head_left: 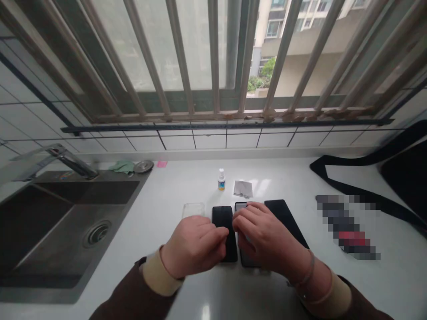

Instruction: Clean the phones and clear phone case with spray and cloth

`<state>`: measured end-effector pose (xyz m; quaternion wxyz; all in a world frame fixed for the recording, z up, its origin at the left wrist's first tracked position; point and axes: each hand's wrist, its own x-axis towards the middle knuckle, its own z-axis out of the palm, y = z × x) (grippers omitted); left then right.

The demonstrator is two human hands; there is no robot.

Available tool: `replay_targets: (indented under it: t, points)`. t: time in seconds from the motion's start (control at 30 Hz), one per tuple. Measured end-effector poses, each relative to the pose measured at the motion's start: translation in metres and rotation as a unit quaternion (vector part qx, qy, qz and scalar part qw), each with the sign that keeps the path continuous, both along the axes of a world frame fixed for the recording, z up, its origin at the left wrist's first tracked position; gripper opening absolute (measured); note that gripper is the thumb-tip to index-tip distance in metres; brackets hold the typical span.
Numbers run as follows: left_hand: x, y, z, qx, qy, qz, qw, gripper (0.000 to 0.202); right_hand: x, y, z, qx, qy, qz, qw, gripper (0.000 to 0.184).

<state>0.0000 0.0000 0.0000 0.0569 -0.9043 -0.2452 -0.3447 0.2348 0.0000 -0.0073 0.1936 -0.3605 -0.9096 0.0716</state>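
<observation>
Three black phones lie side by side on the white counter. My left hand rests over the lower edge of the left phone, fingers curled and touching it. My right hand lies on the middle phone, fingers bent and spread over its screen, hiding most of it. The right phone lies angled beside my right hand. A clear phone case sits just beyond my left hand. A small dropper bottle and a grey cloth stand further back.
A steel sink with a tap fills the left. A black bag with a strap lies at the right. A green rag, a sink plug and a pink item sit by the tiled wall below a barred window.
</observation>
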Motion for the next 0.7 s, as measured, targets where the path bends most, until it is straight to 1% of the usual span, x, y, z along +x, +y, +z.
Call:
replay_targets:
  t: [0.07,0.17,0.23,0.33,0.43,0.5,0.53,0.57,0.63,0.7]
  points:
    - [0.002,0.000,-0.013,-0.038,-0.015,0.000,0.999,0.010,-0.001,-0.001,-0.001,-0.002,0.015,0.024,1.000,0.014]
    - [0.002,-0.004,-0.020,-0.085,-0.015,-0.008,0.996,0.009,-0.002,-0.003,-0.003,-0.010,0.058,0.048,0.997,0.013]
    - [0.003,-0.005,-0.020,-0.093,-0.021,-0.014,0.995,0.009,-0.003,-0.006,-0.006,-0.035,0.102,0.052,0.993,0.014]
    - [0.003,-0.005,-0.018,-0.086,-0.036,-0.022,0.995,0.008,-0.005,-0.013,-0.010,-0.107,0.154,0.035,0.982,0.018]
    - [0.002,-0.005,-0.016,-0.095,-0.040,-0.030,0.994,0.007,-0.009,-0.017,-0.013,-0.161,0.179,0.022,0.970,0.019]
    - [0.002,-0.007,-0.015,-0.117,-0.050,-0.040,0.991,0.006,-0.009,-0.017,-0.014,-0.195,0.194,0.018,0.961,0.018]
    - [0.002,-0.008,-0.014,-0.136,-0.065,-0.046,0.987,0.006,-0.009,-0.017,-0.014,-0.224,0.210,0.017,0.952,0.017]
    - [0.002,-0.009,-0.013,-0.164,-0.085,-0.053,0.981,0.009,-0.009,-0.015,-0.014,-0.261,0.236,0.016,0.936,0.014]
    - [0.001,-0.013,-0.011,-0.236,-0.135,-0.064,0.960,0.022,-0.007,-0.013,-0.015,-0.351,0.301,0.022,0.886,0.011]
    - [0.001,-0.016,-0.009,-0.296,-0.174,-0.068,0.937,0.030,-0.006,-0.011,-0.015,-0.431,0.352,0.041,0.830,0.024]
